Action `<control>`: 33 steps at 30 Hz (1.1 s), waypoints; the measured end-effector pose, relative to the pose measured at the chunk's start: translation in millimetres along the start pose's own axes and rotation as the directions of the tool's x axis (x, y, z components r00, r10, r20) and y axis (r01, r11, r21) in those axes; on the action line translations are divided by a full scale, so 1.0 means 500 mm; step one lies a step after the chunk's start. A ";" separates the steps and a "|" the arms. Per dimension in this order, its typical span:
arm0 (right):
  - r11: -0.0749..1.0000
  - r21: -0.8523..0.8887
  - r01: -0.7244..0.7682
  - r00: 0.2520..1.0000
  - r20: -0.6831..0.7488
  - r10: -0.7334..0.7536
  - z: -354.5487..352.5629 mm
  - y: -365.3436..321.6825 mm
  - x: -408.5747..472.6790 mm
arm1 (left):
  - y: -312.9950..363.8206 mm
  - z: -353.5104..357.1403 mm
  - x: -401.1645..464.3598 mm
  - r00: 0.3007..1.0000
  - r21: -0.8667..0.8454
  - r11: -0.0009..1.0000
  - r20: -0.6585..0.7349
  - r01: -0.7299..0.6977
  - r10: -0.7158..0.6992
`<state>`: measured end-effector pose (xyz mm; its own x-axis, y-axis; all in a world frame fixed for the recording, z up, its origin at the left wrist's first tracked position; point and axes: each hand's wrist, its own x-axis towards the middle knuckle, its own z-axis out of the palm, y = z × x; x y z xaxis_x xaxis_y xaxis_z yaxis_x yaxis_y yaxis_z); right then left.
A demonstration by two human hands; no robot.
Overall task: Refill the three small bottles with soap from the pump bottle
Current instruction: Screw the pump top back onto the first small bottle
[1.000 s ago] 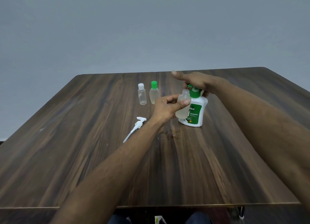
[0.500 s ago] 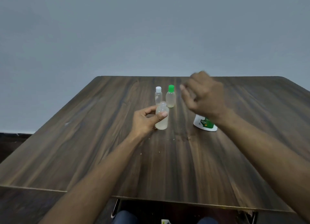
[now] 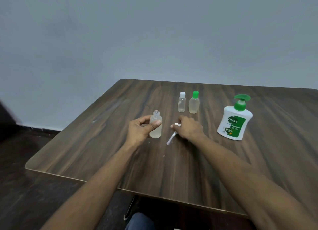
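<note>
Left hand (image 3: 141, 129) is wrapped around the uncapped small bottle (image 3: 155, 124), thumb across its front, holding it upright, forearm reaching in from the lower left. Right hand (image 3: 188, 129) sits palm down on the table (image 3: 103, 135), fingers curled over the white spray pump (image 3: 173, 135). Two capped small bottles (image 3: 188, 102) stand side by side beyond, and the green-topped pump bottle (image 3: 234, 118) is upright, well right.

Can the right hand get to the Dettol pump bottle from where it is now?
Probably yes. The right hand is down on the white spray pump, and only bare table lies between it and the Dettol pump bottle to its right.
</note>
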<state>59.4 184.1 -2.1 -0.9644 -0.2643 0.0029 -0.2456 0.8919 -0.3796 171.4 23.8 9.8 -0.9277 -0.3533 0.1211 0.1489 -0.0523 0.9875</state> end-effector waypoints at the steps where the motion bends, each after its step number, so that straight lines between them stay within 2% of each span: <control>1: 1.000 -0.004 0.000 1.000 0.005 0.000 0.004 -0.002 0.002 | -0.001 0.002 -0.001 1.000 -0.004 1.000 -0.002 0.004 -0.004; 4: 0.999 0.051 0.002 1.000 0.021 -0.003 0.002 0.001 0.003 | -0.007 0.009 -0.003 1.000 -0.006 1.000 -0.017 0.020 -0.020; 5: 0.984 0.176 -0.004 1.000 -0.004 0.005 -0.004 0.002 0.003 | -0.010 0.013 -0.004 1.000 -0.001 1.000 -0.022 0.019 -0.019; 6: 0.922 0.387 -0.019 0.999 -0.031 0.034 -0.014 0.001 0.001 | -0.012 0.016 -0.004 1.000 0.004 1.000 -0.025 0.015 -0.015; 7: 0.789 0.614 -0.027 0.997 -0.038 0.064 -0.029 -0.001 -0.005 | -0.014 0.021 -0.004 1.000 0.007 1.000 -0.024 0.010 -0.010; 8: 0.609 0.793 -0.010 0.996 -0.043 0.072 -0.047 -0.002 -0.012 | -0.014 0.026 -0.004 1.000 0.012 1.000 -0.019 0.004 -0.004; 9: 0.452 0.891 0.037 0.996 -0.071 0.058 -0.069 -0.003 -0.019 | -0.014 0.031 -0.005 1.000 0.019 1.000 -0.006 -0.002 0.002; 12: 0.134 0.977 0.167 0.986 -0.167 -0.011 -0.133 -0.006 -0.039 | -0.012 0.054 -0.008 0.999 0.009 1.000 0.043 -0.003 0.003; 13: 0.065 0.977 0.201 0.980 -0.200 -0.020 -0.151 -0.009 -0.046 | -0.011 0.061 -0.009 0.999 -0.003 1.000 0.053 -0.004 0.004; 15: -0.008 0.959 0.282 0.959 -0.282 -0.022 -0.179 -0.014 -0.056 | -0.012 0.077 -0.011 0.998 -0.002 1.000 0.064 -0.006 0.006; 19: -0.015 0.919 0.394 0.918 -0.394 -0.054 -0.212 -0.020 -0.076 | -0.016 0.103 -0.017 0.996 0.010 1.000 0.087 -0.001 0.000; 25: 0.000 0.916 0.400 0.909 -0.397 -0.128 -0.221 -0.012 -0.095 | -0.014 0.125 -0.023 0.995 0.015 1.000 0.103 0.009 -0.010; 33: 0.165 0.918 0.361 0.929 -0.340 -0.144 -0.189 0.007 -0.114 | -0.002 0.140 -0.026 0.991 -0.001 1.000 0.136 -0.010 0.010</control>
<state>104.3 236.7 83.8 -0.8940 -0.2496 0.3720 -0.2995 -0.2846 -0.9107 159.2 93.5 14.4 -0.9641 -0.2230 0.1439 0.1586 -0.0496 0.9861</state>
